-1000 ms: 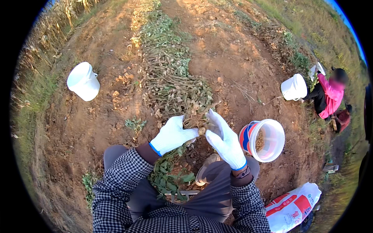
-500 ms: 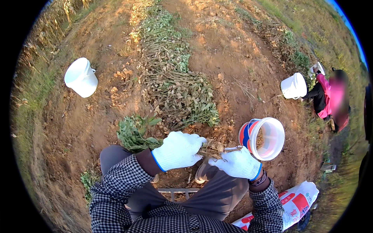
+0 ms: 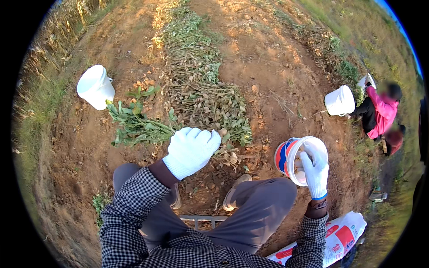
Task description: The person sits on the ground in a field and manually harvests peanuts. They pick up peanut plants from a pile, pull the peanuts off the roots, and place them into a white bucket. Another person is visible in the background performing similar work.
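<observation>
My left hand (image 3: 193,149), in a white knit glove, is closed around the stems of a bunch of peanut plants (image 3: 145,126). Their green leaves spread to the left, and a few roots and pods stick out to the right of the fist. At the mouth of a clear-white bucket with a red and blue outside (image 3: 282,156) is my right hand (image 3: 316,172), also gloved. Its fingers reach inside the rim, apart from the thumb, with nothing visible held between them. The hand hides much of the bucket's inside.
A long row of pulled plants (image 3: 208,105) lies ahead on bare soil. White buckets stand at left (image 3: 96,87) and right (image 3: 339,100). A person in pink (image 3: 380,114) sits at far right. A printed sack (image 3: 337,239) lies beside my right arm; a metal frame (image 3: 203,219) is between my legs.
My hands have parted. The left has lifted the plants forward and slightly left, away from my knee. The right has left the roots and moved right, into the bucket's mouth.
</observation>
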`<state>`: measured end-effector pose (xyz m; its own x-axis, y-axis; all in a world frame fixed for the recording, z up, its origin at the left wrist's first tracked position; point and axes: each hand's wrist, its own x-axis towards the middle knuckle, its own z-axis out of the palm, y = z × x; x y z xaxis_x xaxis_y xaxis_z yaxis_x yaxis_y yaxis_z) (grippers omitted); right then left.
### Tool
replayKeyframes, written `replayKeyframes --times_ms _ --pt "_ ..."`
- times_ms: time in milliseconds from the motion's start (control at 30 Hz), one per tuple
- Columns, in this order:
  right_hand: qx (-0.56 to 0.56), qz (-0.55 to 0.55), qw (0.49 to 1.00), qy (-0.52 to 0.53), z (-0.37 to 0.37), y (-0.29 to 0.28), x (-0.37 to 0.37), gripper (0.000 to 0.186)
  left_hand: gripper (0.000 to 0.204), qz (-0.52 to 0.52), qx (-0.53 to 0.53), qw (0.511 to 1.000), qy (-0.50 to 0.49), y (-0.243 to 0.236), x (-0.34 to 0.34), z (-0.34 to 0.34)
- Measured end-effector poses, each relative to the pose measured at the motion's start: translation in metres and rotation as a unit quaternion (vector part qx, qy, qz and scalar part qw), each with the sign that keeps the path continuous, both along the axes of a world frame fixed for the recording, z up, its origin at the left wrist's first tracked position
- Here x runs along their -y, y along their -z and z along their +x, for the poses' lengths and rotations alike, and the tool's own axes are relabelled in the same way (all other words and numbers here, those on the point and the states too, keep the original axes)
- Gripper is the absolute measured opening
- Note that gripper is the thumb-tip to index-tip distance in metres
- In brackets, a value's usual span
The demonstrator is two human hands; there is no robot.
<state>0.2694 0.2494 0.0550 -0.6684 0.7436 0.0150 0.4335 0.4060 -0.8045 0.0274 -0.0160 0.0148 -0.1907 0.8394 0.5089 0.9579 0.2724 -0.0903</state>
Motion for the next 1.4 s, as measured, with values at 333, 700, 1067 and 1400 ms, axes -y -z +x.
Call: replayKeyframes --times_ms 333,700,1067,1400 --pt "0.078 0.356 0.891 -0.269 -0.079 0.005 0.115 0.046 0.039 0.013 -0.067 0.997 0.04 0.008 -0.005 0.003" --pt "-0.161 -0.321 0.932 -0.05 -0.049 0.011 0.107 0.023 0.041 0.041 -0.014 0.995 0.091 0.004 0.005 0.004" --pt "0.016 0.072 0.962 -0.263 -0.066 -0.026 0.098 0.043 0.043 -0.022 0.01 0.996 0.09 0.009 0.0 0.009" --pt "0.017 -0.32 0.936 -0.148 -0.044 0.019 0.114 0.023 0.036 -0.087 0.049 0.981 0.168 0.007 -0.01 0.025"
